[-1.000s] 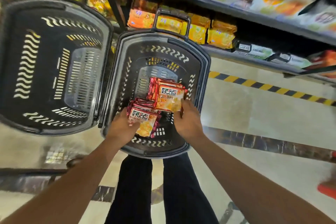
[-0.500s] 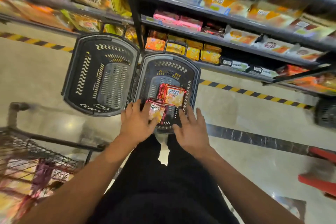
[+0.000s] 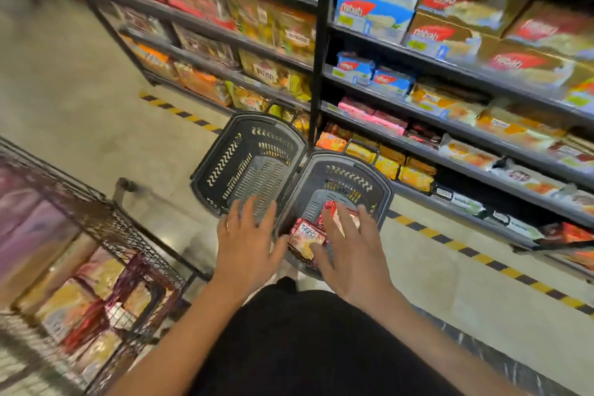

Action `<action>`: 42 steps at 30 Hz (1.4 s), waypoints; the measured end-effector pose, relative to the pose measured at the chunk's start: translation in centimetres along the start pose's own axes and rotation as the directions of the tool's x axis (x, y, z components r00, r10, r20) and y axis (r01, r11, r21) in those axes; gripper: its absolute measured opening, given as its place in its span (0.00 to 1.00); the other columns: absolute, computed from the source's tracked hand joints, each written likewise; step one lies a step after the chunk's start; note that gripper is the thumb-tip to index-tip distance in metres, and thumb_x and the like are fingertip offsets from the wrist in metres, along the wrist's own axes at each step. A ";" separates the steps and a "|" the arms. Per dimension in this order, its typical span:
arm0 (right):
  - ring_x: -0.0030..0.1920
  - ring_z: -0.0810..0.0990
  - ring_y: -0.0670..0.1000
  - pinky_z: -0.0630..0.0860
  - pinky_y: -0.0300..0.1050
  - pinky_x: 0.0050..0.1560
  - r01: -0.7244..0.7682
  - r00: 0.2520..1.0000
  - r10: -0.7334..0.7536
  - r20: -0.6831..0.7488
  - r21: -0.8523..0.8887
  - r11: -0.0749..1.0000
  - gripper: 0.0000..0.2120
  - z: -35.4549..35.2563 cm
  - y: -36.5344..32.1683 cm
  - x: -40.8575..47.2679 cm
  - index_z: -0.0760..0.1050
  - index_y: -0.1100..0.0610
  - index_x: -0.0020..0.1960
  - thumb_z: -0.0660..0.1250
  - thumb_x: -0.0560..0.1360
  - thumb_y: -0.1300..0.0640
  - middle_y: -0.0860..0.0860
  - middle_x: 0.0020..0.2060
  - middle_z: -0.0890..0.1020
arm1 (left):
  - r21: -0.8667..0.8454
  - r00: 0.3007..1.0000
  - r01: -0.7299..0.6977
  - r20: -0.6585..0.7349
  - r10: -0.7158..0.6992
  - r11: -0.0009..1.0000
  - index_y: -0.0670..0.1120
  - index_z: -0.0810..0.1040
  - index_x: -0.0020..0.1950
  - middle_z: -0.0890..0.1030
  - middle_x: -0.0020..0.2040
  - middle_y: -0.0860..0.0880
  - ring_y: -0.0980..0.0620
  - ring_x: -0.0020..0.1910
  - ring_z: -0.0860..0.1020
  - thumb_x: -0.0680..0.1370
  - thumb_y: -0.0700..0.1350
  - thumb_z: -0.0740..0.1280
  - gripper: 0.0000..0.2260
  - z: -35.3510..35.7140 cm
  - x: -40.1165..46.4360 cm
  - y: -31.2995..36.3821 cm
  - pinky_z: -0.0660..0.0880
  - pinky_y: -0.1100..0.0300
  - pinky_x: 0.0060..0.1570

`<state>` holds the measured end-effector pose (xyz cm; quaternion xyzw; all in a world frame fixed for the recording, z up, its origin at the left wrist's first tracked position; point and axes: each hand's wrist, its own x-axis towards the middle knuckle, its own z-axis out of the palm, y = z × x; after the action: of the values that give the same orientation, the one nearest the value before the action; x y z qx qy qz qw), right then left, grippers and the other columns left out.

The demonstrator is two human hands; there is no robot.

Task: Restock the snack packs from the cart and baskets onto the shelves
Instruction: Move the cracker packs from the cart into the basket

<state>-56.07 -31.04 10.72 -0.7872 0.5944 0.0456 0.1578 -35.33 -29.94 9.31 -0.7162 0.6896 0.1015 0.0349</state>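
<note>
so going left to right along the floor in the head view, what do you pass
wire cart → left basket → left hand → red snack pack → right hand → striped floor tape

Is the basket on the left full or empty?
Empty, as far as it shows: the left basket has bare slotted plastic inside, while the red snack packs lie only in the right basket.
</note>
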 end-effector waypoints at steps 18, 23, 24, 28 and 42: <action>0.82 0.44 0.64 0.39 0.60 0.79 0.574 0.799 -0.581 0.155 0.091 0.814 0.32 2.0 -11.0 -0.8 0.57 0.46 0.82 0.47 0.83 0.34 0.51 0.83 0.53 | -0.167 0.791 0.602 -0.010 -0.612 0.781 0.55 0.66 0.79 0.64 0.80 0.42 0.35 0.78 0.60 0.80 0.66 0.53 0.30 0.9 -16.1 -7.3 0.62 0.34 0.71; 0.81 0.52 0.67 0.51 0.65 0.80 0.643 0.737 -0.642 0.210 0.073 0.762 0.33 3.4 -16.1 -0.2 0.64 0.47 0.80 0.47 0.80 0.33 0.52 0.81 0.61 | -0.200 0.700 0.704 0.037 -0.713 0.681 0.55 0.66 0.78 0.63 0.80 0.41 0.35 0.79 0.59 0.80 0.65 0.57 0.29 2.2 -19.4 -10.6 0.62 0.34 0.72; 0.79 0.57 0.68 0.55 0.66 0.78 0.658 0.726 -0.656 0.206 0.071 0.750 0.32 3.7 -17.4 -0.1 0.67 0.48 0.78 0.50 0.80 0.34 0.53 0.80 0.65 | -0.209 0.685 0.718 0.041 -0.728 0.664 0.55 0.67 0.78 0.63 0.80 0.40 0.34 0.79 0.60 0.80 0.65 0.57 0.29 2.5 -20.0 -11.6 0.62 0.33 0.72; 0.77 0.64 0.69 0.61 0.67 0.75 0.709 0.687 -0.693 0.220 0.007 0.705 0.32 5.2 -23.5 0.4 0.72 0.51 0.75 0.52 0.79 0.35 0.56 0.76 0.71 | -0.263 0.616 0.767 0.051 -0.786 0.585 0.56 0.64 0.80 0.62 0.80 0.41 0.36 0.79 0.58 0.80 0.65 0.57 0.30 2.8 -22.2 -16.4 0.61 0.33 0.72; 0.75 0.62 0.68 0.54 0.62 0.75 0.805 0.593 -0.771 0.232 -0.164 0.570 0.29 12.4 -40.6 2.2 0.74 0.54 0.73 0.53 0.82 0.39 0.62 0.75 0.70 | -0.314 0.504 0.841 0.161 -0.848 0.440 0.50 0.68 0.78 0.66 0.78 0.38 0.32 0.77 0.62 0.80 0.62 0.62 0.29 7.7 -27.2 -33.4 0.64 0.32 0.70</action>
<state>-15.37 -19.43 6.28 -0.9775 0.1576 0.0983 0.0999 -3.61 -0.22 4.10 -0.9583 0.2107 0.1851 -0.0552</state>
